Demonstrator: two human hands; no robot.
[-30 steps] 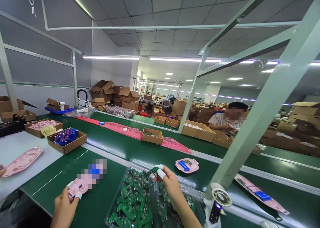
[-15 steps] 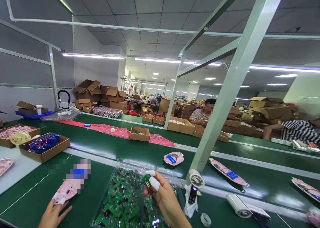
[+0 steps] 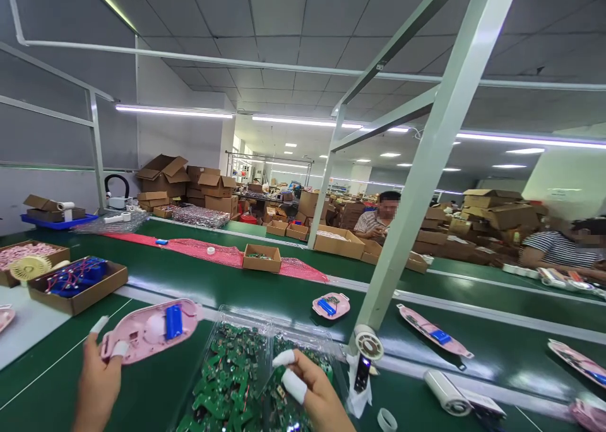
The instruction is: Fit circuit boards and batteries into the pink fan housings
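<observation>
Left hand [image 3: 97,384]: raised at the lower left, white finger cots on the fingertips, closed on the narrow end of a pink fan shell [image 3: 149,329]. The shell lies flat in the grip, open side up, with a blue battery [image 3: 173,321] seated inside it; it hangs just above the green conveyor belt [image 3: 227,287].

Right hand [image 3: 310,391]: low centre, cots on thumb and forefinger, fingers curled together over a clear plastic tray [image 3: 246,318]. Whether it pinches a part cannot be told.

Tray contents: a loose heap of green circuit boards [image 3: 222,388], directly under and left of the right hand.

Just right of the tray: a white handheld fan [image 3: 365,356] standing upright against a slanted pale-green frame post [image 3: 426,179]; a white tape ring [image 3: 387,419] lies near its foot, and a white cylinder [image 3: 444,391] lies further right.

On the belt beyond: a small pink shell with blue battery [image 3: 331,305], and a long pink shell [image 3: 433,335] to the right of the post.

Left side: a cardboard box of blue batteries with red wires [image 3: 76,280], a cream fan grille [image 3: 29,268] beside it.

Far belt: a small cardboard box [image 3: 261,258] on a red sheet [image 3: 208,252].

Background: a seated person [image 3: 381,217] behind cartons, a second person in a striped shirt [image 3: 558,249] at far right, and stacked cardboard cartons [image 3: 189,179] by the wall.
</observation>
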